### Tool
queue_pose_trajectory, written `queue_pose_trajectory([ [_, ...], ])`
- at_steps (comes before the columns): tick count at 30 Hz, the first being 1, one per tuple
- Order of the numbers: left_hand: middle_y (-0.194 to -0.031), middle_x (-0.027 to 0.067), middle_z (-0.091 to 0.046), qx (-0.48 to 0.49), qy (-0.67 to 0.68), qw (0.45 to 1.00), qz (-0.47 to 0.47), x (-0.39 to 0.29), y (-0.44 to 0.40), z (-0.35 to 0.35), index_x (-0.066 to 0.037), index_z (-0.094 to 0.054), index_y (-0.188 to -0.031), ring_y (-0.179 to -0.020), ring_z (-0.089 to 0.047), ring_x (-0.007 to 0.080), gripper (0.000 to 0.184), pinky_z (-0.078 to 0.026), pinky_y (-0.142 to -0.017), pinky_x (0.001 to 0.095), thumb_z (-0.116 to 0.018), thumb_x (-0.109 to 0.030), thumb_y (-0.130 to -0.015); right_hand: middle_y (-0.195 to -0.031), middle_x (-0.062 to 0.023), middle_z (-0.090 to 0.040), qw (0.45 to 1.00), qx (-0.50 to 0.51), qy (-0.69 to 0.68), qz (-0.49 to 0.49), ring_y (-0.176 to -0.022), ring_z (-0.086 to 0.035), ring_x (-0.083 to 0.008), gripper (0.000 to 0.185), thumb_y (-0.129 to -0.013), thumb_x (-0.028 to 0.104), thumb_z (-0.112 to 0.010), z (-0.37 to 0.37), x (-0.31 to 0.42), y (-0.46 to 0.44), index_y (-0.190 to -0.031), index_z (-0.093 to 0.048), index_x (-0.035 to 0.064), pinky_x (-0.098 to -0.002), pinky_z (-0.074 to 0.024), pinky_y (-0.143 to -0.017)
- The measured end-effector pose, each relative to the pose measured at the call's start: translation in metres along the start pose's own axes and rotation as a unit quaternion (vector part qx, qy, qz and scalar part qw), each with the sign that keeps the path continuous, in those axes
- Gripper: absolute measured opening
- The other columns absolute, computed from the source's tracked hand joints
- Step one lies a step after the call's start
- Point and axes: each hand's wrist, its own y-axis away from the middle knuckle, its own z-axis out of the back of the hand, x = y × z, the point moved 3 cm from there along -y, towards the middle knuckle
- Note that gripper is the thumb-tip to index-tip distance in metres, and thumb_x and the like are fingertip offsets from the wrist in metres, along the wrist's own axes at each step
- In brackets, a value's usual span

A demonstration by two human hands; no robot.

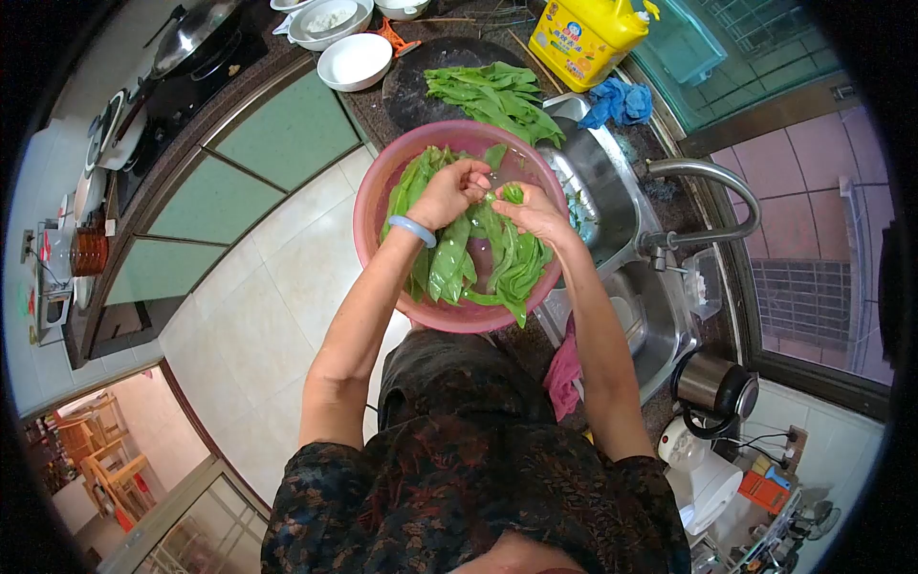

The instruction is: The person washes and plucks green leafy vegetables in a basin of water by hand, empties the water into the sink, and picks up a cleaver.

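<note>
A pink basin (pixel 366 196) holds long green leafy vegetables (pixel 449 263) in what looks like water. Over its middle, my right hand (pixel 535 212) is closed round some leafy greens (pixel 513 194), with leaves showing at the thumb and hanging below. My left hand (pixel 451 196), with a pale bangle (pixel 413 228) at the wrist, is just beside it. Its fingertips are pinched together near the stems; whatever is between them is too small to make out. More greens (pixel 492 91) lie on a dark round board (pixel 406 91) beyond the basin.
A steel double sink (pixel 612 239) with a curved faucet (pixel 708 170) is to the right. A yellow jug (pixel 583 43), a blue cloth (pixel 620 103) and white bowls (pixel 354 62) stand or lie at the back. A pink cloth (pixel 564 373) hangs near my right arm; a kettle (pixel 708 387) is farther right.
</note>
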Motion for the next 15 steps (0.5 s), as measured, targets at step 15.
queue_pose_trajectory([
  [15, -0.085, 0.0012, -0.059, 0.004, -0.114, 0.993, -0.021, -0.015, 0.01, -0.004, 0.0, -0.053, -0.118, -0.079, -0.057, 0.0091, 0.033, -0.049, -0.073, 0.0249, -0.061, 0.004, -0.086, -0.082, -0.002, -0.066, 0.993, -0.001, 0.096, 0.067, -0.071, -0.057, -0.0135, 0.023, -0.089, 0.023, -0.063, -0.004, 0.008, 0.001, -0.102, -0.062, 0.0052, -0.0316, -0.0476, -0.065],
])
